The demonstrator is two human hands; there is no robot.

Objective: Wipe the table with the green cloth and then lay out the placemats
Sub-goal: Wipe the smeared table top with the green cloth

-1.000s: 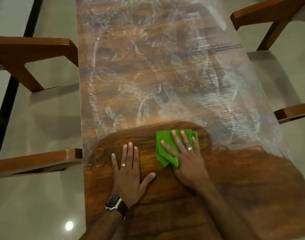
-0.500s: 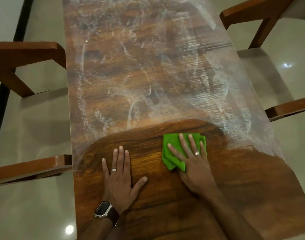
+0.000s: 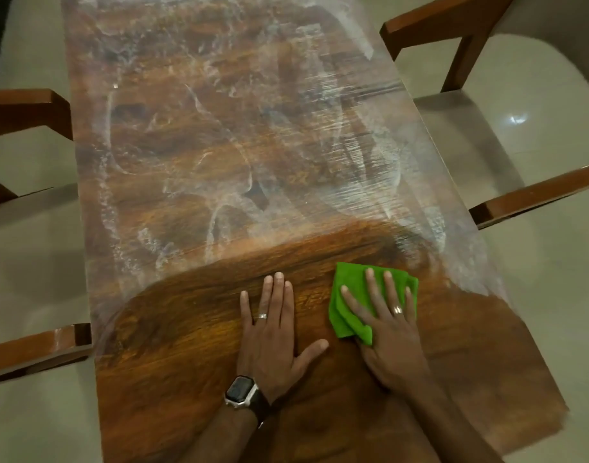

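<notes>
The right hand (image 3: 391, 332) lies flat with spread fingers, pressing the folded green cloth (image 3: 355, 295) onto the wooden table (image 3: 186, 345) at about four o'clock. The left hand (image 3: 273, 332) rests open-palmed, holding nothing. Only the near end looks clean; white residue (image 3: 253, 128) covers everything toward twelve o'clock. No placemats are in view.

My table (image 3: 219, 145) lies bare ahead of both hands; chair arms (image 3: 537, 195) flank its edges on either side.
</notes>
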